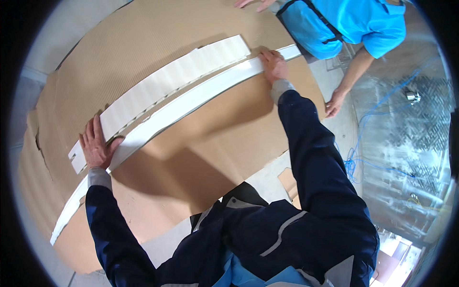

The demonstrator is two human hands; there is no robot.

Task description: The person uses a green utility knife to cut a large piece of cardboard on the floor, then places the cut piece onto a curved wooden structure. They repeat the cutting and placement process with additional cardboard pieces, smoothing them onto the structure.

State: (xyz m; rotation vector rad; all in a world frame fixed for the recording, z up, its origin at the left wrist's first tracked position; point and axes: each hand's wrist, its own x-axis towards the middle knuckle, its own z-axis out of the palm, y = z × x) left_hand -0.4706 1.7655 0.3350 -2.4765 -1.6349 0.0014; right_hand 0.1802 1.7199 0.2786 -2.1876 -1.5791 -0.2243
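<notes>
Head view: nearest the camera, I observed two navy sleeves (311, 138) extending across brown cardboard (239, 124), its near part smooth. A long, narrow white strip (191, 104) crossed the cardboard in a curve, to which the fisheye lens may have contributed. The left hand (97, 148) lay toward its lower-left part, fingers spread and unclenched over the lower end of a shorter, wider white strip (172, 76); the thumb pointed toward the narrow strip. This wider strip lay just beyond the narrow one, on ribbed cardboard, with a notched lower-left end and an uneven near edge. The right hand (274, 67) was positioned near the upper-right end of the narrow strip, fingers bent over it; I could not tell whether they pinched or only pressed.

I judged both strips light, thin and flexible, liable to kink if lifted at one point. The suitable hold was near both ends, with flat, even pressure, clear of the notches. Slipperiness could not be determined. Farther out, a co-worker in bright blue (349, 21) had one hand (334, 103) at the cardboard's right edge.
</notes>
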